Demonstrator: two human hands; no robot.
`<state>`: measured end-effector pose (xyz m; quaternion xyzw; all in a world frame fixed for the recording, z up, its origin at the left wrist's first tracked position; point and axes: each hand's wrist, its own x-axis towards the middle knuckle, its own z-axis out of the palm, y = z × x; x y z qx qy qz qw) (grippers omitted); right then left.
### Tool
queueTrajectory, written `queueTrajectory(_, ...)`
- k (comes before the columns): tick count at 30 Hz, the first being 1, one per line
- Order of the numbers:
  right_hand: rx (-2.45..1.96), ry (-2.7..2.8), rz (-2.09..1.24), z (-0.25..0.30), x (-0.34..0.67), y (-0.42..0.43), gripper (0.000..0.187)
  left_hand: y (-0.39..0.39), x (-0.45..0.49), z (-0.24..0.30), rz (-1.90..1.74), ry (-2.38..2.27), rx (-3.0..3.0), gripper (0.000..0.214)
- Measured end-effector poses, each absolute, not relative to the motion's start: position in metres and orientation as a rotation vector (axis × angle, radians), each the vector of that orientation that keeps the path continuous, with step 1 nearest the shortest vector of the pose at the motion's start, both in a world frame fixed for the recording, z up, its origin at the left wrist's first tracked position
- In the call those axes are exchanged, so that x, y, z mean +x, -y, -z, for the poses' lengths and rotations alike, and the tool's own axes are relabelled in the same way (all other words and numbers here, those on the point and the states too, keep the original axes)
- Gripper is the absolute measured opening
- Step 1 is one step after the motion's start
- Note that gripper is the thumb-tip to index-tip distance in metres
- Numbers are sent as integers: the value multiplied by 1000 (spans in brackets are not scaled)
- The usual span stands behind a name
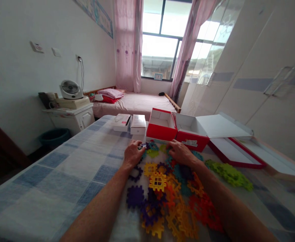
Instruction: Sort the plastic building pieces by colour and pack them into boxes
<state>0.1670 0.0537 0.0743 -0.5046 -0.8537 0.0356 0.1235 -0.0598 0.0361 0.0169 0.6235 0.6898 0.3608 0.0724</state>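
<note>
- Head view: both forearms reach forward over the table (pixel 86 174), hands at the far edge of the piece pile, just before the boxes.
- Left hand (pixel 134 153): fingers curled inward, tips near small dark pieces; can't tell if pinching or only touching.
- Right hand (pixel 179 151): palm down, fingers bent toward a lime piece (pixel 162 148); tips partly hidden, grip can't be told.
- Hands face each other with a gap between; probably so both can work the same small patch.
- Pieces: loose spread between and under the forearms, close to the body, probably for easy reach.
- Yellow window piece (pixel 157 182) lies near the middle of the spread; purple square (pixel 135 196) at its left side.
- Red pieces (pixel 205 210) overlap beside the right forearm, partly covered by it.
- Green pieces (pixel 229 174) bunched outside the right forearm, apart from the mixed spread; looks like grouping by colour.
- Red box (pixel 161 129) and second box (pixel 192 139) stand side by side, open; likely pushed back to leave working room.
- Tray (pixel 235 153) lies right of them, hollow side up.
- White boxes (pixel 138 124) stand left of the red box, likely out of the way.
</note>
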Motion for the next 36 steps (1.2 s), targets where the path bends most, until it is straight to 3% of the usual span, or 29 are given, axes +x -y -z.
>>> queueTrajectory(6,-1526,2443,-102,-76,171,-48,23,-34,-61,-19,-1024,-2212,1800,22)
queueTrajectory(9,-1573,2435,-54,-73,157,-53,33,-30,-58,-23,-1007,-2311,1962,22)
queueTrajectory(15,-1754,2448,-85,-59,140,-68,35,-23,-48,-28,-909,-2085,2405,22)
queueTrajectory(19,-1771,2368,-93,-56,142,-70,47,-25,-47,-25,-801,-2029,2458,31)
queueTrajectory(24,-1703,2275,-174,-68,145,-67,30,-25,-47,-24,-724,-2083,2424,27)
queueTrajectory(31,-1654,2457,-360,-75,128,-58,25,-24,-47,-25,-708,-2258,2233,43)
queueTrajectory(36,-1691,2419,-302,-61,108,-56,27,-27,-49,-25,-831,-2167,2182,44)
